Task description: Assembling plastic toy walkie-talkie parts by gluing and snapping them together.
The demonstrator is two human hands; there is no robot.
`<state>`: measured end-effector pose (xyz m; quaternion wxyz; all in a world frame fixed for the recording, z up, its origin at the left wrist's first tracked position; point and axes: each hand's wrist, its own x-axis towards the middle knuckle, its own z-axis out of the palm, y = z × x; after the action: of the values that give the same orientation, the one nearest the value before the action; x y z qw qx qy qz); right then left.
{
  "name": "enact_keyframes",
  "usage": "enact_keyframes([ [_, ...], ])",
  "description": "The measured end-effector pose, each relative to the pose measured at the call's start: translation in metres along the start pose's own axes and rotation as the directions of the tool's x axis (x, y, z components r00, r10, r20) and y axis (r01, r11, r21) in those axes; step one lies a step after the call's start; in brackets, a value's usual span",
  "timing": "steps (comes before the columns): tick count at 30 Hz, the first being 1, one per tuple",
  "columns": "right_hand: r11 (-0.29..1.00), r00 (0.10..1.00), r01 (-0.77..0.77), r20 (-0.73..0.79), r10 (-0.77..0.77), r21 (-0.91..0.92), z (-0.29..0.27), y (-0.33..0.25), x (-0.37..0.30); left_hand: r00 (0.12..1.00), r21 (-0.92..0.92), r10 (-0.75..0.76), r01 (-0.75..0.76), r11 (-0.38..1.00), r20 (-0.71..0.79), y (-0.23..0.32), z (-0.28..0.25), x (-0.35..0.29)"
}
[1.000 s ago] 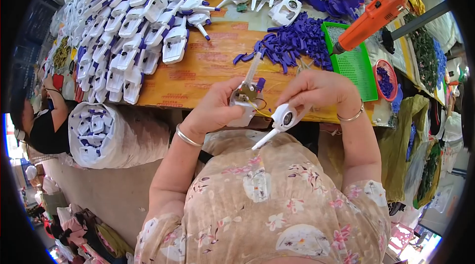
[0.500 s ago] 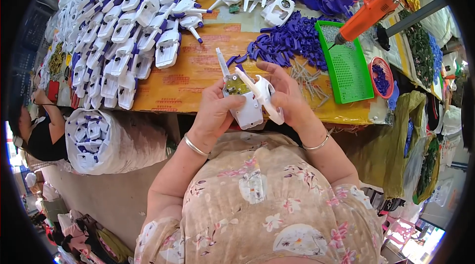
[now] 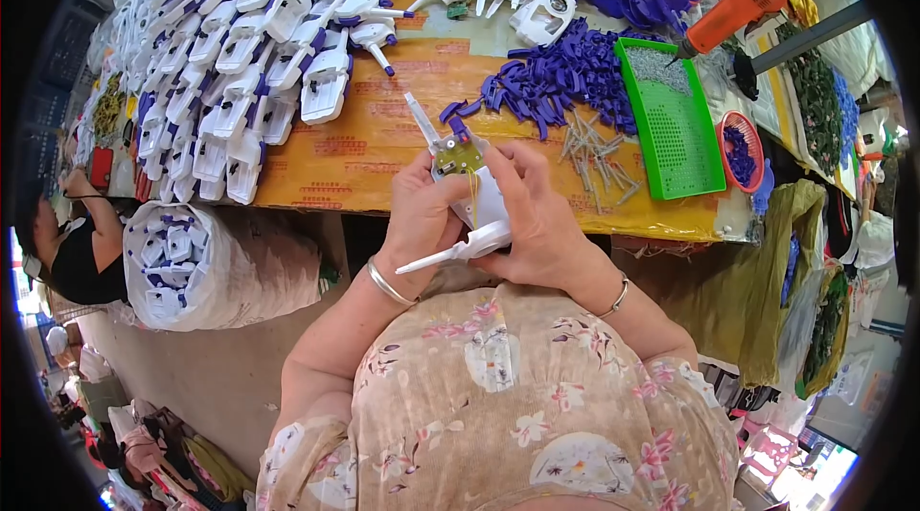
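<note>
Closed round a white plastic housing half (image 3: 422, 120), my left hand (image 3: 418, 209) keeps its narrow handle pointing away from me. A yellow-green circuit board (image 3: 458, 160) lies in this half, with my left thumb beside it. My right hand (image 3: 544, 214) grips a second white housing half (image 3: 479, 243), swung down toward my body with its tapered end pointing left. Thin wires appear to run between the two halves. Just beyond my hands, a few purple plastic strips (image 3: 460, 112) lie on the table.
Finished-looking white-and-purple housings (image 3: 235, 51) pile up at left. Purple parts (image 3: 565, 75), clear sticks (image 3: 599, 161), a green tray (image 3: 671, 127) of small screws and a red basket (image 3: 738, 151) lie right. An orange electric screwdriver (image 3: 738, 8) hangs over the tray. A co-worker (image 3: 91, 238) sits left.
My right hand has turned the second housing half over and down toward me, away from the board. The circuit board now shows more fully. The left hand still holds its half.
</note>
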<state>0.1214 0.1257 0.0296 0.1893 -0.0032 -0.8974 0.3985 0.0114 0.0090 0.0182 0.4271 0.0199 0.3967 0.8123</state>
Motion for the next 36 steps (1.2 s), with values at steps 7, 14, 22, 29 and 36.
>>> enact_keyframes([
  [7,0.961,0.909,0.218,-0.322,-0.264,-0.173,0.005,0.010,-0.007,0.996,-0.014,0.087,-0.087,0.996,-0.020,0.002,0.002,0.001],
  [14,0.882,0.949,-0.113,-0.214,0.233,0.457,-0.011,0.016,-0.001,0.985,0.170,0.172,-0.167,0.971,-0.012,-0.003,0.003,-0.001],
  [22,0.623,0.964,-0.155,-0.020,0.266,0.766,-0.010,0.022,0.003,0.982,0.437,0.187,-0.184,0.881,0.036,-0.006,-0.003,-0.004],
  [29,0.716,0.963,-0.267,0.148,0.226,0.645,-0.016,0.020,0.010,0.999,0.167,0.037,-0.042,0.985,0.037,-0.002,0.008,0.000],
  [36,0.710,0.947,-0.321,0.191,0.259,0.627,-0.020,0.018,0.011,1.000,0.077,-0.027,0.025,0.997,0.016,-0.004,0.005,0.000],
])
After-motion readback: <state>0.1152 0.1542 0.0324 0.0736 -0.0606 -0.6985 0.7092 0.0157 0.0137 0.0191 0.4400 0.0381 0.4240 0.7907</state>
